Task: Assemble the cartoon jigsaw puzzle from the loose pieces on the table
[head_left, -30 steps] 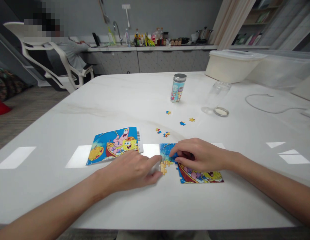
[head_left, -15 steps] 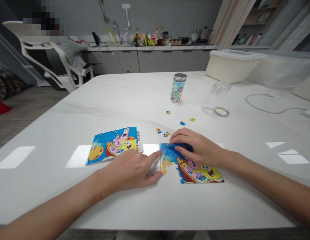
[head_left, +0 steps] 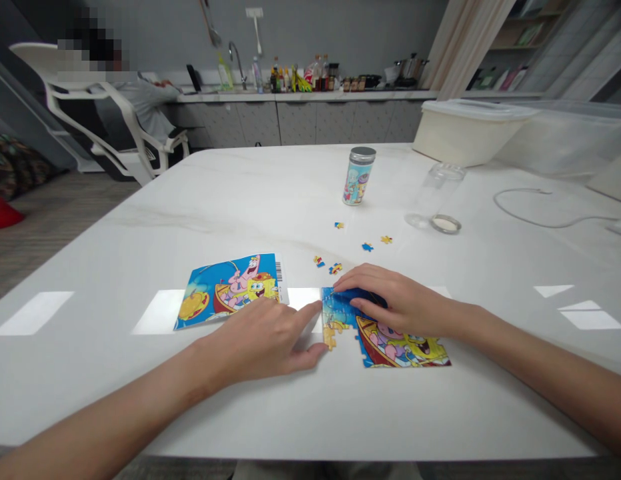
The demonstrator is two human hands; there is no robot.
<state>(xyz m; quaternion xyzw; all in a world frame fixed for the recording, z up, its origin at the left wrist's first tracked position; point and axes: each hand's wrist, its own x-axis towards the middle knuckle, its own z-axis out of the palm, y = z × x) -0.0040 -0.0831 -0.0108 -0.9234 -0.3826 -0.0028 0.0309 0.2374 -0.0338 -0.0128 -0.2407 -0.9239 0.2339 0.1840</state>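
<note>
A partly assembled jigsaw puzzle (head_left: 375, 340) lies on the white table, with a gap at its lower left. My left hand (head_left: 275, 333) has index finger and thumb spread, their tips at the puzzle's left edge. Over the puzzle's upper part rests my right hand (head_left: 390, 293), fingers apart on the blue area and hiding some of it. Several loose pieces lie beyond it, among them a blue piece (head_left: 367, 247), a yellow piece (head_left: 387, 239) and a blue-and-yellow piece (head_left: 335, 269). The reference picture (head_left: 227, 287) is left of the puzzle, partly behind my left hand.
Farther back stand a cartoon-printed can (head_left: 359, 177) and a clear jar (head_left: 437, 193) beside a metal lid (head_left: 445, 224). A cable (head_left: 540, 215) and a cream bin (head_left: 470, 133) are at the right. A person sits in a white-framed chair (head_left: 135, 127) at the back left.
My right hand has shifted slightly left over the puzzle's upper edge. My left hand stays at the left edge. The whole view has moved a little.
</note>
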